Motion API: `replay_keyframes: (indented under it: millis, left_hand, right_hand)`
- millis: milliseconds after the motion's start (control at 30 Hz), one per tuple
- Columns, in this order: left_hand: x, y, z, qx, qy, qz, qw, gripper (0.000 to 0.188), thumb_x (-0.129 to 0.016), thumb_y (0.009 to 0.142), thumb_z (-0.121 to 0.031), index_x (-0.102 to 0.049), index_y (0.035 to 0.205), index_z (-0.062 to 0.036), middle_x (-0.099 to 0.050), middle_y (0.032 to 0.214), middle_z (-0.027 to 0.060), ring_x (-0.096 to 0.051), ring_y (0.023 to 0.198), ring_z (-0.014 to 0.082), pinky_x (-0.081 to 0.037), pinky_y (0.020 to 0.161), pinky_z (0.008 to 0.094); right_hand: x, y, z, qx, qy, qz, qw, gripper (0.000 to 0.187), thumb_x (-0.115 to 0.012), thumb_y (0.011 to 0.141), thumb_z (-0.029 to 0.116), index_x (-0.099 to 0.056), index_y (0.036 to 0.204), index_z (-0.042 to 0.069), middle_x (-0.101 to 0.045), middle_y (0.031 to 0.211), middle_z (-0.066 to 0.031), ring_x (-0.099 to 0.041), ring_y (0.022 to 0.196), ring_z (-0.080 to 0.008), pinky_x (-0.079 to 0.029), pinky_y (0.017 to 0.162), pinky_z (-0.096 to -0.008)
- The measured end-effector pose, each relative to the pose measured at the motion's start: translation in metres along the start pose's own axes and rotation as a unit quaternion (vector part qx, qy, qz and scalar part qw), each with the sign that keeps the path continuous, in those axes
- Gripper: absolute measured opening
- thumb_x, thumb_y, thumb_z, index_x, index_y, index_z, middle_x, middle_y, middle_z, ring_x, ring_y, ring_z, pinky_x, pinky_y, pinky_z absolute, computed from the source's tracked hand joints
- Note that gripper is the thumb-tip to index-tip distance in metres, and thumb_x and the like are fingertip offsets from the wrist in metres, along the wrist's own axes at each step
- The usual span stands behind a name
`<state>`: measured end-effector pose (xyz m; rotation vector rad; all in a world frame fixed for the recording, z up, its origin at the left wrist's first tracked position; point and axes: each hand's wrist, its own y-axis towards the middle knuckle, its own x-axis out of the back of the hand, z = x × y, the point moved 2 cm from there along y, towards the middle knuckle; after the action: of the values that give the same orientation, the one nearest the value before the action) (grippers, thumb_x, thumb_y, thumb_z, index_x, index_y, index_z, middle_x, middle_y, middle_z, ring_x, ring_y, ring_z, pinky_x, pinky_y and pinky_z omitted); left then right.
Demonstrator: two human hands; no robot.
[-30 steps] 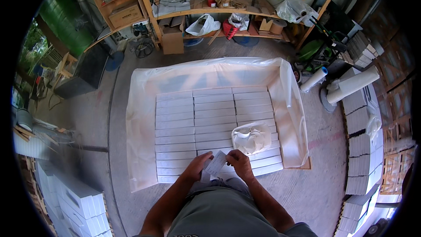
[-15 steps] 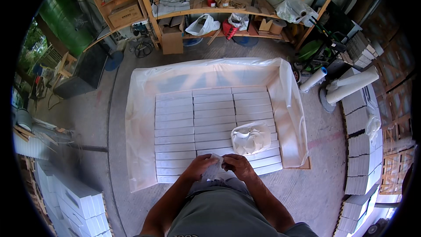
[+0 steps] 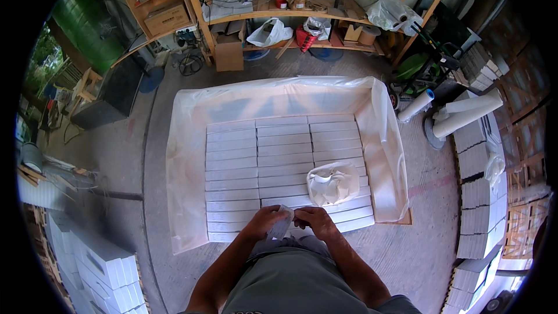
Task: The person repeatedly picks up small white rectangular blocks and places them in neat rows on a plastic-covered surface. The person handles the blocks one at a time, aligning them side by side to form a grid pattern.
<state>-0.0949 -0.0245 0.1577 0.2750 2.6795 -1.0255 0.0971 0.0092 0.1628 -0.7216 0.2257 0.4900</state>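
A small whitish sheet (image 3: pixel 280 228), maybe paper or film, is gripped by my left hand (image 3: pixel 266 221) just in front of my body. My right hand (image 3: pixel 315 221) is closed in a pinch against the sheet's right edge; what lies between its fingertips is too small to make out. Both hands hover over the near side of rows of long white boxes (image 3: pixel 285 150), laid flat in three columns. Just beyond my right hand, a cream-white bag (image 3: pixel 334 186) with an open, crumpled top rests on those boxes.
Translucent plastic sheeting (image 3: pixel 186 168) stands up around the boxes at left, back and right. Stacks of white boxes (image 3: pixel 482 215) line the right, with more stacks (image 3: pixel 104 256) at lower left. Film rolls (image 3: pixel 471 113) lean at right; a wooden shelf (image 3: pixel 273 14) stands behind.
My right fingertips have shifted slightly at the sheet's edge, and the sheet tilts a little differently. The bag and boxes stay put.
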Motion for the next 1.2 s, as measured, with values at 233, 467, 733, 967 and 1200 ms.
replay_keyframes:
  millis: [233, 467, 733, 967, 1200]
  left_hand:
    - [0.001, 0.003, 0.001, -0.009, 0.047, -0.002, 0.999, 0.029, -0.06, 0.09, -0.025, -0.065, 0.104, -0.0003, -0.065, 0.088, 0.0074, -0.061, 0.074, 0.0146, -0.047, 0.066, 0.0286]
    - [0.005, 0.007, 0.011, -0.003, 0.068, -0.013, 0.998, 0.03, -0.061, 0.088, -0.025, -0.066, 0.103, 0.0004, -0.066, 0.087, 0.0083, -0.061, 0.072, 0.0154, -0.048, 0.064, 0.0296]
    - [-0.001, 0.001, -0.003, -0.019, 0.18, -0.037, 0.983, 0.033, -0.062, 0.084, -0.026, -0.066, 0.098, 0.003, -0.066, 0.082, 0.0112, -0.06, 0.069, 0.0169, -0.048, 0.064, 0.0308]
    - [-0.008, 0.006, 0.007, -0.1, 0.309, -0.076, 0.943, 0.035, -0.06, 0.085, -0.028, -0.065, 0.099, 0.0039, -0.066, 0.083, 0.0128, -0.061, 0.073, 0.0182, -0.048, 0.068, 0.0321]
    - [-0.012, 0.003, -0.004, -0.057, 0.259, -0.078, 0.961, 0.034, -0.062, 0.085, -0.026, -0.065, 0.098, 0.0047, -0.065, 0.082, 0.0119, -0.061, 0.073, 0.0181, -0.048, 0.068, 0.0326]
  right_hand:
    - [0.003, 0.0, -0.002, 0.013, -0.032, -0.001, 0.999, 0.027, -0.064, 0.089, 0.023, -0.069, 0.099, -0.002, -0.067, 0.077, -0.005, -0.057, 0.069, -0.0098, -0.045, 0.064, -0.0249]
    - [0.002, 0.004, -0.005, 0.009, -0.104, -0.021, 0.994, 0.027, -0.066, 0.088, 0.022, -0.069, 0.099, -0.002, -0.067, 0.078, -0.0048, -0.057, 0.068, -0.01, -0.045, 0.062, -0.0246]
    - [-0.005, 0.004, -0.013, 0.069, -0.267, -0.093, 0.957, 0.026, -0.067, 0.085, 0.024, -0.07, 0.096, 0.001, -0.069, 0.074, -0.0062, -0.064, 0.067, -0.0116, -0.051, 0.064, -0.027]
    - [-0.01, 0.001, -0.02, 0.16, -0.41, -0.167, 0.882, 0.022, -0.067, 0.08, 0.023, -0.07, 0.094, 0.006, -0.069, 0.08, -0.0138, -0.068, 0.073, -0.0289, -0.054, 0.069, -0.0365]
    - [-0.008, -0.002, -0.02, 0.183, -0.356, -0.202, 0.894, 0.019, -0.066, 0.082, 0.017, -0.069, 0.096, 0.004, -0.07, 0.08, -0.0133, -0.069, 0.071, -0.0258, -0.054, 0.069, -0.0332]
